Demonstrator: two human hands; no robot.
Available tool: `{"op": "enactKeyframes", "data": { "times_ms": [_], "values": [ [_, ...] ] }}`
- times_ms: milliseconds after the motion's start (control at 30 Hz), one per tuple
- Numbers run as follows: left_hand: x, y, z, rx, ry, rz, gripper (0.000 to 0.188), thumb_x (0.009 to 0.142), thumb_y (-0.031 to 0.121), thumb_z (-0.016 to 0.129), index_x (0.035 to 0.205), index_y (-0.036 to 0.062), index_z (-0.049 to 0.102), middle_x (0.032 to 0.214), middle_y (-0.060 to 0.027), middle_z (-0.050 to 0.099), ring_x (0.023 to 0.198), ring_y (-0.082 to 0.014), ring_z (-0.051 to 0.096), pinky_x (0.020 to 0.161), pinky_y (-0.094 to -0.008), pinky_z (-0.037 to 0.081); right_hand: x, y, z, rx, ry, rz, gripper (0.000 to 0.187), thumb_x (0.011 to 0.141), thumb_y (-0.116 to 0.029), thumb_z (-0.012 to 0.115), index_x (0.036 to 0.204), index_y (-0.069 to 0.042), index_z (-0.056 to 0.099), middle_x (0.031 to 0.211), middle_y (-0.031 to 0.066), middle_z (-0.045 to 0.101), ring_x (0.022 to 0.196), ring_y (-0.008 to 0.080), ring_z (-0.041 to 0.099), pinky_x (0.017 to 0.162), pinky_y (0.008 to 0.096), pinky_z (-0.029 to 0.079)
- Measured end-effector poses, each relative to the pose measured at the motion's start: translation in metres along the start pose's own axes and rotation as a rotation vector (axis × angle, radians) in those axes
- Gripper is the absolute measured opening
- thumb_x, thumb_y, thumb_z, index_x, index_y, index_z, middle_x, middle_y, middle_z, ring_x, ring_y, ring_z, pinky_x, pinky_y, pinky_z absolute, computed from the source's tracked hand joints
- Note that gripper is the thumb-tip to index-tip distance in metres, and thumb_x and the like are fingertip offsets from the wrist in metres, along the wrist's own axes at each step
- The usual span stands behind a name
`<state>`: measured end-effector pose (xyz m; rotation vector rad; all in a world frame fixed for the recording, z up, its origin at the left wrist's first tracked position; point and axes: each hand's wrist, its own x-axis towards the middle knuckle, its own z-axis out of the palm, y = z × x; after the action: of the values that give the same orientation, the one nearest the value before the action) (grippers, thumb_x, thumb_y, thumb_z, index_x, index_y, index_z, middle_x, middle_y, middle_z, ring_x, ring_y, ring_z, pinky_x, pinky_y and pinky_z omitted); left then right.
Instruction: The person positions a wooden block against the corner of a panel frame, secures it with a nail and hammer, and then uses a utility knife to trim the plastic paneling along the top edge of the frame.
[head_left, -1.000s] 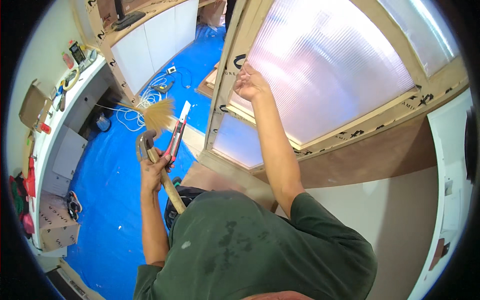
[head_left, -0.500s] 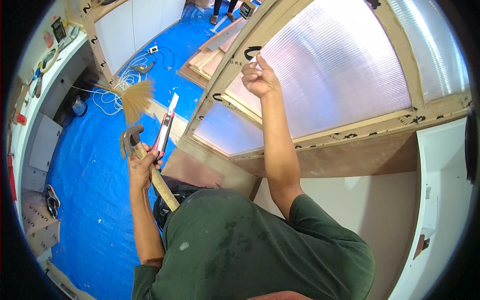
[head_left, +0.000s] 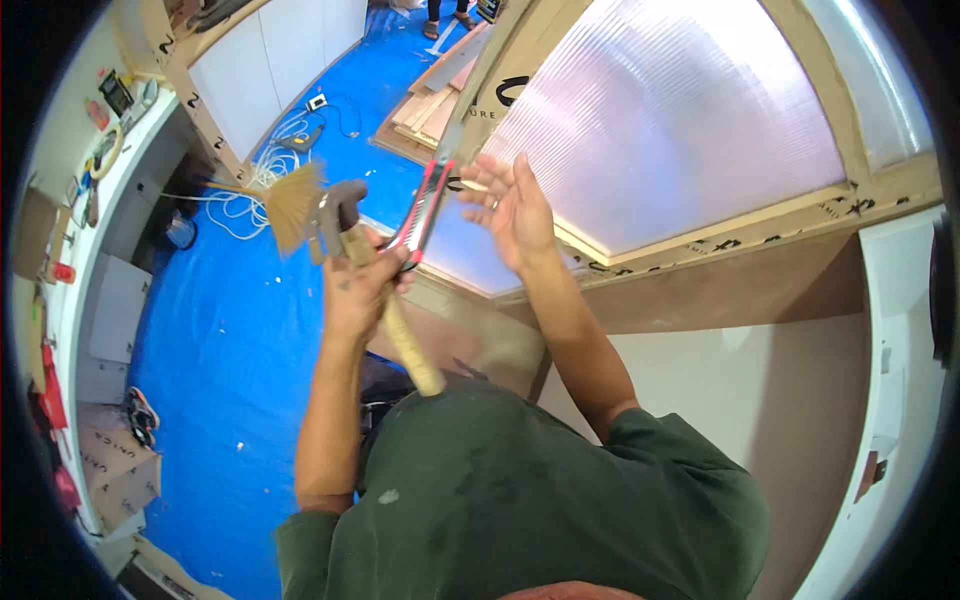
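My left hand [head_left: 358,290] is wrapped round a claw hammer [head_left: 408,350] with a pale wooden handle, its dark metal head above my fingers. The same hand also grips a red and black utility knife [head_left: 428,208], blade out and slanting up to the right. Close to the knife, my right hand [head_left: 520,218] is raised with fingers apart and nothing in it. Behind that hand is a ribbed translucent panel [head_left: 670,130] in a wooden frame [head_left: 690,250]; a thin wooden strip runs along the panel's lower edge.
Blue sheeting [head_left: 230,400] covers the floor. A straw broom [head_left: 290,205], coiled white cable [head_left: 268,170] and stacked boards [head_left: 425,112] lie ahead. A white counter [head_left: 95,240] with tools runs along the left. Another person's legs [head_left: 450,18] show at the far top.
My left hand has moved right with the hammer and utility knife. My right hand has come down from the frame toward the knife, and its curled fingers have opened.
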<state>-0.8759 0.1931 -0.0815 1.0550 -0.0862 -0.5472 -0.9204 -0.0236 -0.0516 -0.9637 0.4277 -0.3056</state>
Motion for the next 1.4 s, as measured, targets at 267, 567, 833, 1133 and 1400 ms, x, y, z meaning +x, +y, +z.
{"op": "enactKeyframes", "data": {
  "times_ms": [267,567,833,1133,1400],
  "values": [
    [0.007,0.000,0.085,0.057,-0.097,0.045,0.024,0.086,0.003,0.073,0.094,0.0005,0.050,0.080,-0.0126,0.067,0.058,-0.0179,0.067,0.048,-0.0274,0.051,-0.023,-0.028,0.022,-0.249,0.083,-0.129,0.030,0.104,-0.034,0.047,0.111,-0.007,0.056,0.081,0.0083,0.068,0.057,0.0149,0.062,0.047,0.0248,0.044],
    [0.008,0.014,0.098,0.125,-0.219,0.024,0.022,0.090,0.014,0.072,0.090,-0.0024,0.056,0.083,-0.0175,0.069,0.059,-0.0196,0.067,0.048,-0.0287,0.050,0.006,-0.051,0.006,-0.166,0.174,-0.287,0.023,0.100,-0.025,0.047,0.110,-0.005,0.056,0.080,0.0074,0.064,0.059,0.0131,0.057,0.050,0.0277,0.048],
    [0.011,0.043,-0.020,0.329,-0.206,-0.039,0.019,0.090,0.010,0.069,0.093,0.0015,0.051,0.084,-0.0193,0.068,0.053,-0.0196,0.064,0.043,-0.0287,0.049,0.007,-0.052,0.022,-0.123,0.214,-0.378,0.046,0.097,-0.017,0.045,0.140,-0.001,0.043,0.082,0.0067,0.060,0.063,0.0136,0.057,0.052,0.0281,0.050],
    [0.015,0.045,-0.141,0.370,-0.023,-0.131,0.020,0.090,0.011,0.069,0.093,0.0047,0.050,0.081,-0.0176,0.066,0.051,-0.0210,0.062,0.041,-0.0292,0.050,0.016,-0.056,0.021,-0.032,0.083,-0.339,0.062,0.094,-0.014,0.042,0.154,-0.008,0.028,0.079,0.0067,0.058,0.055,0.0156,0.056,0.049,0.0317,0.051],
    [0.029,0.032,-0.216,0.330,0.082,-0.213,0.020,0.090,0.011,0.068,0.096,0.0028,0.051,0.077,-0.0165,0.066,0.048,-0.0203,0.061,0.039,-0.0291,0.050,0.023,-0.061,0.019,-0.111,0.165,-0.282,0.070,0.096,-0.015,0.043,0.159,-0.006,0.012,0.083,0.0079,0.063,0.058,0.0176,0.059,0.050,0.0325,0.052]
  ]
}}
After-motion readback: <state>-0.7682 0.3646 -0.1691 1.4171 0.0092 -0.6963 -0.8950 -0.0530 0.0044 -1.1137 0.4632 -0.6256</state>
